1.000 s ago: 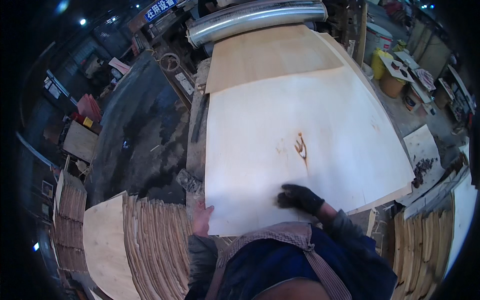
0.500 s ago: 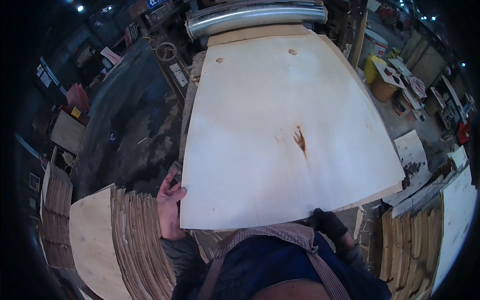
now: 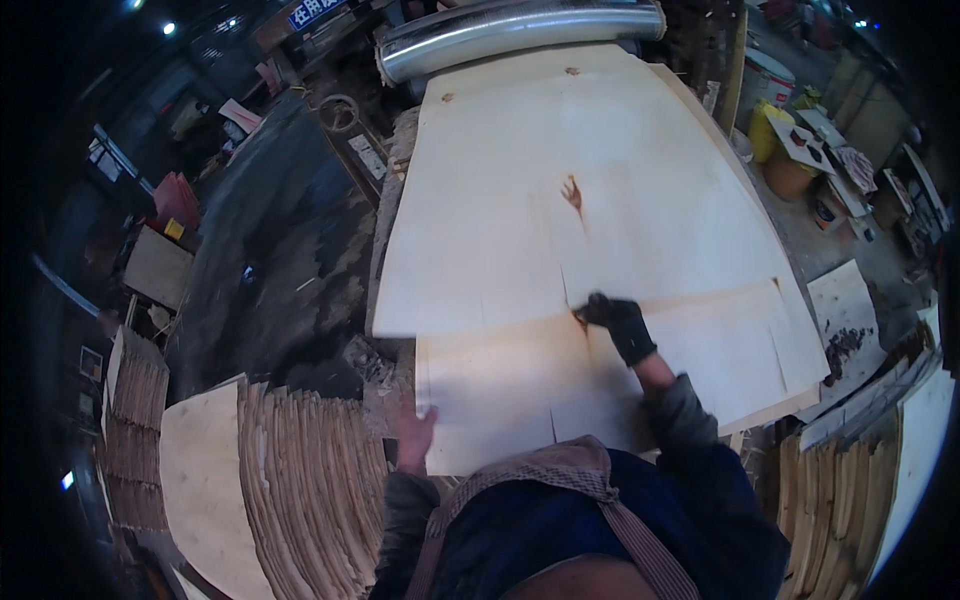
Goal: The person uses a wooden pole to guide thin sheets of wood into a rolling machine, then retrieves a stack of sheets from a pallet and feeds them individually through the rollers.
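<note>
A large pale wood veneer sheet (image 3: pixel 500 220) with brown knot marks lies across the stack in front of me, its far end close under a shiny metal roller (image 3: pixel 520 38). My right hand (image 3: pixel 622 326), in a dark glove, reaches over the stack and is closed on the near edge of this top sheet. Another veneer sheet (image 3: pixel 490 385), with a thin dark split, shows below that edge. Beside its near left corner is my bare left hand (image 3: pixel 413 432), slightly blurred, thumb apart from the fingers; it holds nothing that I can see.
Stacked veneer sheets (image 3: pixel 310 480) stand on the left, and another stack (image 3: pixel 835 500) on the right. A handwheel (image 3: pixel 337 113) sits left of the roller. Buckets, a yellow bag (image 3: pixel 768 130) and boards line the right side. Dark stained floor (image 3: pixel 290 250) stretches away on the left.
The top sheet has slid away from me toward the roller, uncovering the sheet below. My right hand has moved forward from the near edge of the stack; the left has let go of the top sheet.
</note>
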A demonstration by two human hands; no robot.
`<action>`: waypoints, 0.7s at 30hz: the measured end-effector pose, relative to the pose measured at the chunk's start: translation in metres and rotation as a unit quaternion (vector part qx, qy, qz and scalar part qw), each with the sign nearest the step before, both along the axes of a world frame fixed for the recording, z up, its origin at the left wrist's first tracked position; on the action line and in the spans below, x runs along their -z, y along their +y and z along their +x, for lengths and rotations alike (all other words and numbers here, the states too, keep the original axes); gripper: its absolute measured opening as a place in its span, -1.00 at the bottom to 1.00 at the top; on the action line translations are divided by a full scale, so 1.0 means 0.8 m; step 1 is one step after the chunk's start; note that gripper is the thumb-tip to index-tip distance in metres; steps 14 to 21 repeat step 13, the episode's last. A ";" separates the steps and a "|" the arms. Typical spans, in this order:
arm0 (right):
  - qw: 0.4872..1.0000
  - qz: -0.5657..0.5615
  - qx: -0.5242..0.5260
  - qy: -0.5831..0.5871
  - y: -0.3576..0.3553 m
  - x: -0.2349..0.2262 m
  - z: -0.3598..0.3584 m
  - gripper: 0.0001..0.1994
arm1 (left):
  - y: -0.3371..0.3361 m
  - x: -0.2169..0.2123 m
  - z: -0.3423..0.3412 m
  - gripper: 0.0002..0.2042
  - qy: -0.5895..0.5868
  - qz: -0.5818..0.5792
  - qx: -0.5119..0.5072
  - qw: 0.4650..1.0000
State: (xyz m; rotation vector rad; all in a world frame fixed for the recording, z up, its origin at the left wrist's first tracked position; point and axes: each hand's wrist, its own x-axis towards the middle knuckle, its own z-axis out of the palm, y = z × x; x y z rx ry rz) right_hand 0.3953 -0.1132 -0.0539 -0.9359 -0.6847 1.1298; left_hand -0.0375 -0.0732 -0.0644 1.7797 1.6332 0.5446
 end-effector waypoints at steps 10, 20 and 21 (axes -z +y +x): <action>0.952 -0.169 -0.156 0.203 0.086 -0.015 -0.018 -0.50 | -0.022 0.057 0.000 -0.36 -0.135 -0.066 0.027 0.988; 0.918 -0.221 -0.232 0.232 0.056 0.008 -0.034 -0.46 | -0.038 -0.019 0.019 -0.38 -0.278 -0.187 -0.022 0.942; 0.918 -0.221 -0.232 0.232 0.056 0.008 -0.034 -0.46 | -0.038 -0.019 0.019 -0.38 -0.278 -0.187 -0.022 0.942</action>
